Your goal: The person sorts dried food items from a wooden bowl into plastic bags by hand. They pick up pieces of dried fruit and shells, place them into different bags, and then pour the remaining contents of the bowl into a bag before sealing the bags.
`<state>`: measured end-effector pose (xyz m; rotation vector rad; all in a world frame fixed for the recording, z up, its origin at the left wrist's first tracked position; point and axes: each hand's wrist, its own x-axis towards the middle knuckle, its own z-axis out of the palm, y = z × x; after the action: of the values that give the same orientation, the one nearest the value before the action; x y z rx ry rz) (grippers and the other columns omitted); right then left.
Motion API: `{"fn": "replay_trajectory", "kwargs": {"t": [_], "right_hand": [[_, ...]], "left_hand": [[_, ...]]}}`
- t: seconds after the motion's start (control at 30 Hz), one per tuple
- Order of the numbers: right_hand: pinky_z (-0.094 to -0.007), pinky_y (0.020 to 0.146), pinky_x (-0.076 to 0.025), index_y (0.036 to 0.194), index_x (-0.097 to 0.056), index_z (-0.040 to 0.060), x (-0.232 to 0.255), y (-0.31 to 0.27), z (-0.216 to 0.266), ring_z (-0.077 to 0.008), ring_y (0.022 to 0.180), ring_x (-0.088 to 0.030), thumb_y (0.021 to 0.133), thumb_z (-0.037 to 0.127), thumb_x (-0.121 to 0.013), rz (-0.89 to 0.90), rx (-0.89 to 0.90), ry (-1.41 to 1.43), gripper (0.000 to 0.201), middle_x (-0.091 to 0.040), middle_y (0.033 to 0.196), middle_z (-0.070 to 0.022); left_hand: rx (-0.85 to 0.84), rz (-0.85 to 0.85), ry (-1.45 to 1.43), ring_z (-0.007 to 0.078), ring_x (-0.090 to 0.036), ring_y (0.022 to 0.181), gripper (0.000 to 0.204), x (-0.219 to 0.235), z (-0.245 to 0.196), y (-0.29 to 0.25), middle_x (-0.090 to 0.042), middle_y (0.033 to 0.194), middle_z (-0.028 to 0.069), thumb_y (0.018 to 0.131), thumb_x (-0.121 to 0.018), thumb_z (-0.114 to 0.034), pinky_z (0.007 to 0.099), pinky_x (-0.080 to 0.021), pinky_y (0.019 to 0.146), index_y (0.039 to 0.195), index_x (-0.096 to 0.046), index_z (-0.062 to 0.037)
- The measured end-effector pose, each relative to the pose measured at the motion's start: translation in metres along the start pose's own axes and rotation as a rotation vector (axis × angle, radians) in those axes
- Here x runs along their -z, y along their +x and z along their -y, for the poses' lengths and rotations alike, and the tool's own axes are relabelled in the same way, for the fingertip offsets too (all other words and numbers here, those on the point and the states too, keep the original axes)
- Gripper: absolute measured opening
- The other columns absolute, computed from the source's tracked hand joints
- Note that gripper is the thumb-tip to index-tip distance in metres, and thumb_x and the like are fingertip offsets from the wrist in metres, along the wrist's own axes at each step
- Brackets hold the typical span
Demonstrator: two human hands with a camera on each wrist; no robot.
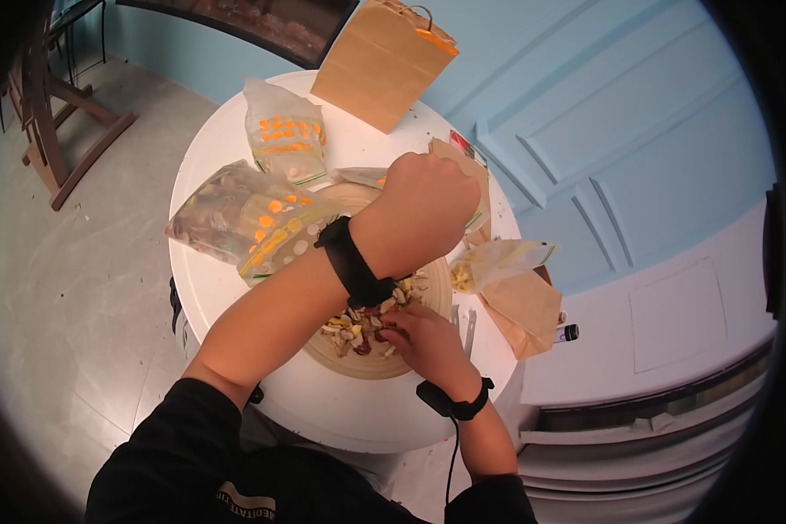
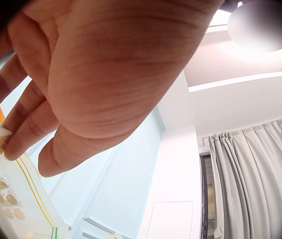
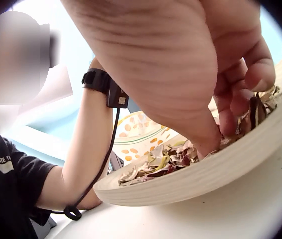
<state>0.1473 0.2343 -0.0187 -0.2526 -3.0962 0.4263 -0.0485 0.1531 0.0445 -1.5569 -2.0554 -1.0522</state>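
Observation:
My left hand [image 1: 432, 210] is raised over the far side of the round plate, its fingers hidden from the head view. In the left wrist view its fingertips grip the zip edge of a clear plastic zip bag [image 2: 36, 199] with orange dots. My right hand [image 1: 432, 345] reaches down into a heap of dried slices [image 1: 345, 336], pale, yellowish and dark red, on the wooden plate [image 3: 181, 194]. Its thumb and curled fingers pinch among the pieces in the right wrist view.
Zip bags with orange dots, one standing [image 1: 284, 131] and one lying [image 1: 236, 210], are on the white table [image 1: 323, 406]. A brown paper bag [image 1: 380, 65] stands at the back. On the right are a small zip bag [image 1: 506, 258], a kraft pouch [image 1: 524, 310] and metal tongs [image 1: 470, 332].

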Motion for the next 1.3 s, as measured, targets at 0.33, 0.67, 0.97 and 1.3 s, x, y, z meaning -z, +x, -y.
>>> {"fn": "replay_trajectory", "kwargs": {"t": [0.33,0.67,0.97,1.3], "right_hand": [[-0.0403,0.07,-0.054,0.1,-0.069,0.0049,0.003,0.002,-0.008,-0.0328,0.081,-0.069,0.094,0.014,-0.069,-0.183,-0.142,0.125,0.012,-0.07,0.092,-0.0127],[-0.0302,0.062,-0.053,0.108,-0.067,0.0014,0.0,-0.004,-0.013,-0.0195,0.075,-0.069,0.098,0.01,-0.066,-0.257,-0.259,0.338,0.013,-0.073,0.087,-0.0132],[-0.0223,0.06,-0.046,0.119,-0.067,-0.0001,0.0,-0.005,-0.014,-0.0058,0.074,-0.056,0.1,0.009,-0.064,-0.271,-0.338,0.746,0.021,-0.067,0.091,-0.0017],[-0.0239,0.062,-0.048,0.117,-0.07,0.0019,-0.008,-0.011,-0.011,-0.0079,0.071,-0.057,0.098,0.011,-0.066,-0.204,-0.301,0.506,0.022,-0.07,0.087,-0.0045]], "left_hand": [[-0.011,-0.023,-0.012,0.0349,-0.067,0.066,0.011,0.003,0.002,-0.001,-0.066,0.073,0.0175,0.077,-0.067,-0.012,0.0443,-0.053,0.061,0.069,-0.066,-0.0037],[-0.006,-0.028,-0.018,0.0342,-0.068,0.066,0.012,0.002,0.001,-0.002,-0.066,0.072,0.017,0.078,-0.067,-0.013,0.0442,-0.052,0.06,0.069,-0.066,-0.004],[-0.009,-0.035,-0.011,0.0351,-0.068,0.066,0.013,0.001,0.001,-0.001,-0.066,0.071,0.0173,0.078,-0.067,-0.014,0.0445,-0.053,0.061,0.069,-0.067,-0.0035],[0.029,0.005,0.046,0.0352,-0.069,0.071,0.01,-0.005,0.0,0.001,-0.066,0.079,0.0188,0.077,-0.064,-0.009,0.0443,-0.055,0.063,0.073,-0.067,-0.0012]]}}
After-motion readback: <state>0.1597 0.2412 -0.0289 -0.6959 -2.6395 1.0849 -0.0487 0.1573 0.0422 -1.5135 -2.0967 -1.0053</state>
